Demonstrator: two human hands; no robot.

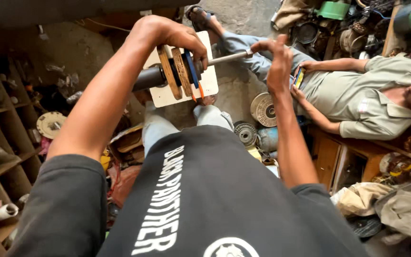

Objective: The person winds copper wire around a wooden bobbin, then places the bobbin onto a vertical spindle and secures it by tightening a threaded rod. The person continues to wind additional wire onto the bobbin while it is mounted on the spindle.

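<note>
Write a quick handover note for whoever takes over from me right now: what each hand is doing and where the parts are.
Left hand: gripping the stack of wooden discs and the blue plate mounted on the dark cylinder, held up at chest height.
Right hand: fingertips on the end of the thin metal shaft sticking out of the stack.
White board lies on the floor below the assembly.
Another person sits to the right, holding a phone.
Done: discs are on the shaft. Left: cannot tell from this view.
</note>
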